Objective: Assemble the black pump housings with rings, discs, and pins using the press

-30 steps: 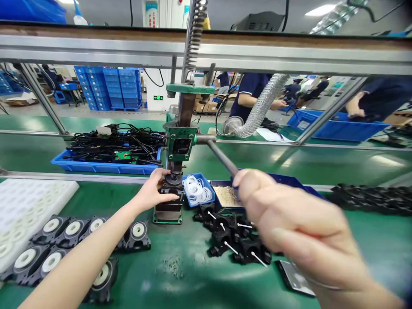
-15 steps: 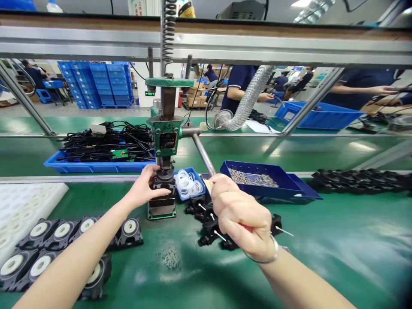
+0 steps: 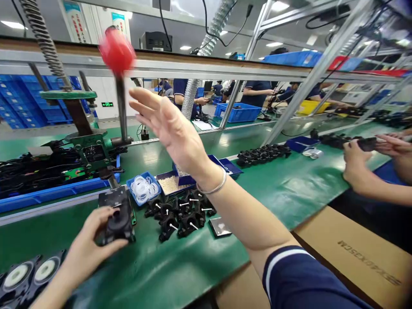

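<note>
My left hand [image 3: 86, 249] grips a black moulded part [image 3: 118, 223] just in front of the green hand press [image 3: 92, 148] and its base plate [image 3: 113, 197]. My right hand [image 3: 167, 124] is raised in the air, fingers spread and empty, just right of the press lever [image 3: 120, 107] with its red ball knob [image 3: 117, 51], which stands upright and blurred. A pile of black parts with white pins [image 3: 180, 212] lies on the green bench below my right forearm.
Small blue bins hold white rings [image 3: 141, 189] and small pale pieces [image 3: 169, 184]. Black speaker units [image 3: 22, 274] lie at the left. A blue tray of black cables [image 3: 35, 171] sits behind. Another person's hands [image 3: 363, 167] work at the right, above a cardboard box [image 3: 357, 253].
My right hand let go of the lever, which swung up to upright. My left hand drew the black part out from under the press toward me. The view turned to the right.
</note>
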`<control>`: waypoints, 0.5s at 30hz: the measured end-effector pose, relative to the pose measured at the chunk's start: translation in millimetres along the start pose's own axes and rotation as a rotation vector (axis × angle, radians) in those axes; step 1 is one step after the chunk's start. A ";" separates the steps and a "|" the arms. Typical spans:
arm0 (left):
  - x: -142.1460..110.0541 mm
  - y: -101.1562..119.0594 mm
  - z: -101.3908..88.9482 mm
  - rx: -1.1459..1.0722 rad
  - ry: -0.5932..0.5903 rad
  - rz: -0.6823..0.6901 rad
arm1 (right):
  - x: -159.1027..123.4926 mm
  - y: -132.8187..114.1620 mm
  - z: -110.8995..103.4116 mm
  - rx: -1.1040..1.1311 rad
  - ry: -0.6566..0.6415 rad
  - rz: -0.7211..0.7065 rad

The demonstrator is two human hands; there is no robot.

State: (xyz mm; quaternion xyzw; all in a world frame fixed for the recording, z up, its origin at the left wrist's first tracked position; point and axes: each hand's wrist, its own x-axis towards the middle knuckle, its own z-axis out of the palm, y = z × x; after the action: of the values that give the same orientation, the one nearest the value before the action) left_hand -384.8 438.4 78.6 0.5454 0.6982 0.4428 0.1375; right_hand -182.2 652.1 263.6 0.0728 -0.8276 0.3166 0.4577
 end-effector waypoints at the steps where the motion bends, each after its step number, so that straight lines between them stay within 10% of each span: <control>1: -17.1 -1.4 12.6 -0.025 0.010 -0.036 | -3.0 11.7 -9.2 -0.038 0.029 0.053; 7: -71.1 -18.1 77.1 -0.073 -0.025 -0.132 | -73.2 122.9 -52.7 -0.730 -0.458 0.780; 15: -69.4 -13.0 75.1 -0.175 -0.026 -0.177 | -125.1 201.1 -59.1 -0.845 -0.678 0.945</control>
State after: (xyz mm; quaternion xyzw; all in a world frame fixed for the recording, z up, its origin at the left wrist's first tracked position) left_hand -317.0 412.1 5.6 0.4734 0.7003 0.4812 0.2321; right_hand -151.3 824.4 93.6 -0.3822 -0.9191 0.0934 -0.0215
